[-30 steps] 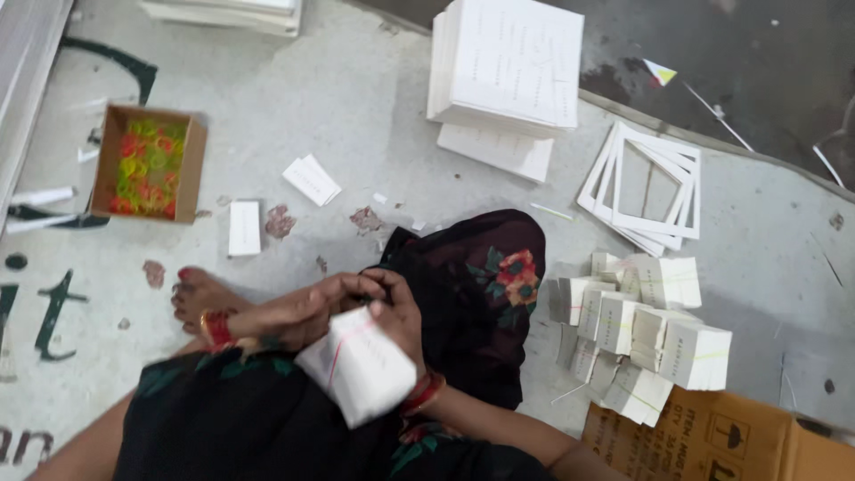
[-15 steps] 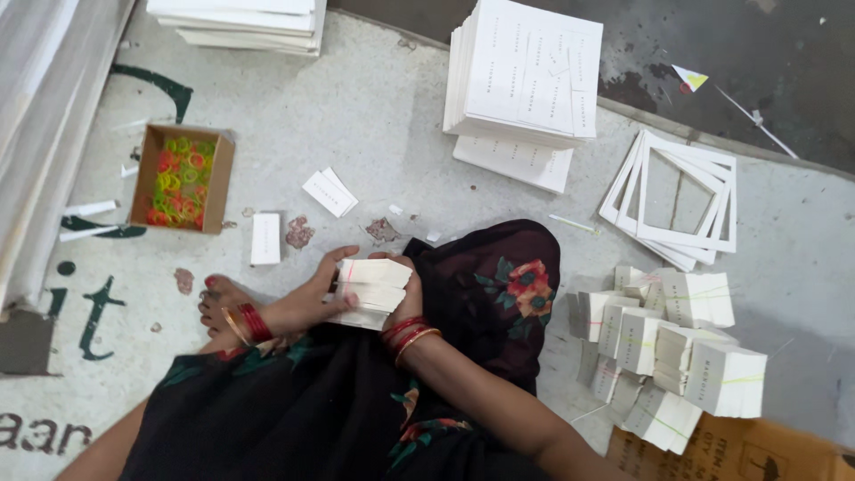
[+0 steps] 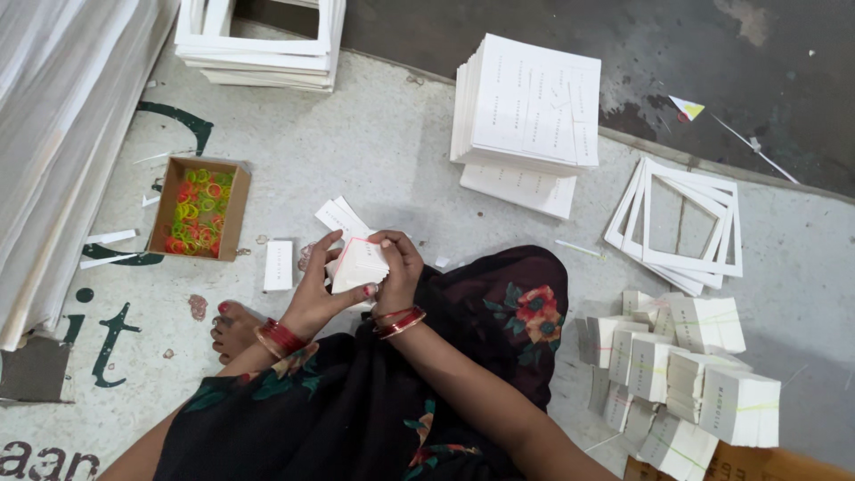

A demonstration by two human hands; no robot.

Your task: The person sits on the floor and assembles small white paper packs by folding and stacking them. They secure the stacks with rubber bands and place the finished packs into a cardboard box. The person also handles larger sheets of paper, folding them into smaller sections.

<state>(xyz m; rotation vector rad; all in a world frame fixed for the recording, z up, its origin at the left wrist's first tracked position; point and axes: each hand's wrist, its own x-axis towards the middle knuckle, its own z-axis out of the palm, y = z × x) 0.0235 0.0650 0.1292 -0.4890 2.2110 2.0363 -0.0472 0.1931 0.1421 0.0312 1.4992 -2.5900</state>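
Small white card stack [image 3: 359, 264] pinched between left hand [image 3: 316, 289] and right hand [image 3: 398, 267], fingers closed round it, long axis tilted up-right.

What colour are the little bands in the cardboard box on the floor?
The rubber bands are mixed green, yellow, orange and red, seen in the head view.

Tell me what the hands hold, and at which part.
A small stack of white cards: left hand at its left edge and underside, right hand at its right side.
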